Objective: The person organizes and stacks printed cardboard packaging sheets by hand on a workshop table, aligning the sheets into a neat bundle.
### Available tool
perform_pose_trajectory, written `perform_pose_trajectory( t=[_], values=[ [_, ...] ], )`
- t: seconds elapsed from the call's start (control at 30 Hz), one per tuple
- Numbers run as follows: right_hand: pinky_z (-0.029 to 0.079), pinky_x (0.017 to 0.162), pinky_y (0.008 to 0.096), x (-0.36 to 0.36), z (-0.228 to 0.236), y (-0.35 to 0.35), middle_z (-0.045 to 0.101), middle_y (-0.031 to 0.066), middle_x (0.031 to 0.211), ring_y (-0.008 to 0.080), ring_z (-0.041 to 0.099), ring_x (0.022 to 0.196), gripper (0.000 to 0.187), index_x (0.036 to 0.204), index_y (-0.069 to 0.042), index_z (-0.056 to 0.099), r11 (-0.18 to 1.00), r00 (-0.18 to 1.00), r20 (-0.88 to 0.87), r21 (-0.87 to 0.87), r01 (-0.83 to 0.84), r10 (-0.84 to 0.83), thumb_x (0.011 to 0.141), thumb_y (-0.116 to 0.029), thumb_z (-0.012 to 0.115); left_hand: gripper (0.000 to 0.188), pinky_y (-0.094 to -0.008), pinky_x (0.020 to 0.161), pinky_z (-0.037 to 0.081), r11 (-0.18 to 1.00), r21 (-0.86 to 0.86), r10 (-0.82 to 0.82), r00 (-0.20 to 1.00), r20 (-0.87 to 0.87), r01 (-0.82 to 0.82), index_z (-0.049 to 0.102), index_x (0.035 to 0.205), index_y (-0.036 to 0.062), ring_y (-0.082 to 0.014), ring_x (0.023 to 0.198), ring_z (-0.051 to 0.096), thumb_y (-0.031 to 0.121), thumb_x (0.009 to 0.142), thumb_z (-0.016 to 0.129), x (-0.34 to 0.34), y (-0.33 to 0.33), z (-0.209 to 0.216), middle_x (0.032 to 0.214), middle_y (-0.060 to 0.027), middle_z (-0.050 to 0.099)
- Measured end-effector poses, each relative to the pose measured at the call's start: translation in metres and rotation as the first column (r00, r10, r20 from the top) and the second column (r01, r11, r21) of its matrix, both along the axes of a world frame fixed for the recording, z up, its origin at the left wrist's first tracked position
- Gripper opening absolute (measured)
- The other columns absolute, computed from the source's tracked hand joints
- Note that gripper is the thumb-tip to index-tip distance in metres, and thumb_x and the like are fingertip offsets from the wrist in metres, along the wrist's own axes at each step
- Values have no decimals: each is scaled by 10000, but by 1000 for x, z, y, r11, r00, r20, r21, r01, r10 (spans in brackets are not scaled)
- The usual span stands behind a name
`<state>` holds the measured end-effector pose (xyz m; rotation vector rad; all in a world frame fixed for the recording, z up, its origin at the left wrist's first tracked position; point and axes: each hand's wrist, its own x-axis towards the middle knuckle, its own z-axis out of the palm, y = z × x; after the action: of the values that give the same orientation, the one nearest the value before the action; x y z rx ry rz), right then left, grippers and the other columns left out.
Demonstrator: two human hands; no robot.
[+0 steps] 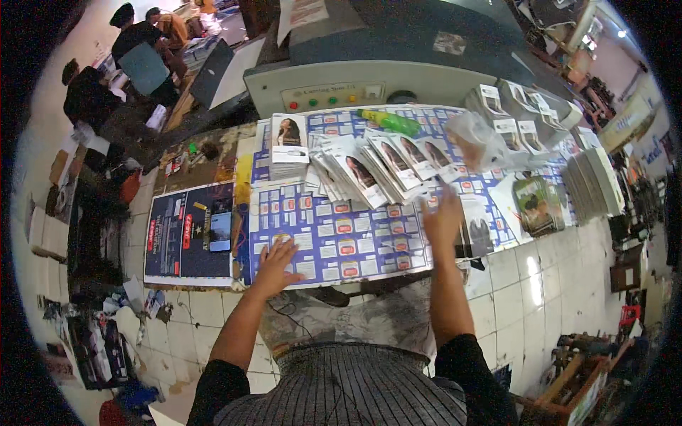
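My left hand (277,268) rests flat with its fingers spread on a blue and white printed sheet (305,238) that covers the worktable. My right hand (442,219) is over the sheet at the near right end of a fanned pile of flat printed cartons (359,174). Its fingers look apart and slightly blurred, with nothing visible in them. A neat stack of the same white cartons (289,145) stands left of the pile. Behind the pile lies a green bottle (389,122), on its side.
A crumpled clear plastic bag (474,142) sits right of the pile. More carton stacks (526,131) and a green picture packet (534,206) are farther right. A phone (221,231) lies on a dark printed sheet (170,238) at left. A machine panel (334,89) bounds the back.
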<state>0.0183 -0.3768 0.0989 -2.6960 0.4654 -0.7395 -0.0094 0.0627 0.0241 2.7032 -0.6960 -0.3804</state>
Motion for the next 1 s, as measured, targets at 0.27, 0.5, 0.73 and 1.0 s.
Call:
perform_pose_trajectory(
  t=[0.27, 0.5, 0.73, 1.0],
  values=[
    [480, 979, 473, -110, -59, -80, 580, 264, 1277, 431, 579, 1149, 427, 1284, -7, 589, 996, 998, -61, -90, -28, 22, 860, -31, 631, 863, -571, 1199, 76, 993, -108, 37, 999, -28, -40, 428, 1489, 82, -301, 1521, 152, 562, 826, 706, 2, -8, 1, 1606, -137, 295],
    [326, 1159, 449, -114, -19, 102, 435, 242, 1486, 397, 420, 1370, 506, 1406, -13, 496, 824, 918, 101, 411, -389, 383, 901, 12, 523, 643, -390, 1181, 271, 647, -692, -238, 777, -583, -321, 372, 1498, 0, -286, 1457, 316, 324, 995, 609, -47, -107, 42, 1585, -170, 333],
    [336, 1139, 474, -101, -11, 168, 456, 286, 1435, 456, 410, 1354, 624, 1423, 30, 443, 637, 769, 51, 529, -562, 637, 890, -186, 685, 447, -340, 1051, 430, 42, -574, -21, 573, -819, -818, 494, 1408, 24, -178, 1237, 535, 313, 1068, 478, -65, -103, 25, 1330, -61, 585],
    [364, 1099, 499, -104, -13, 182, 418, 301, 1461, 469, 420, 1332, 678, 1415, 73, 424, 739, 768, -7, 278, -613, 640, 886, -231, 721, 431, -312, 909, 500, 46, -605, -20, 605, -796, -795, 514, 1388, 50, -135, 1078, 598, 335, 1069, 468, -69, -81, 3, 1208, -23, 630]
  ],
)
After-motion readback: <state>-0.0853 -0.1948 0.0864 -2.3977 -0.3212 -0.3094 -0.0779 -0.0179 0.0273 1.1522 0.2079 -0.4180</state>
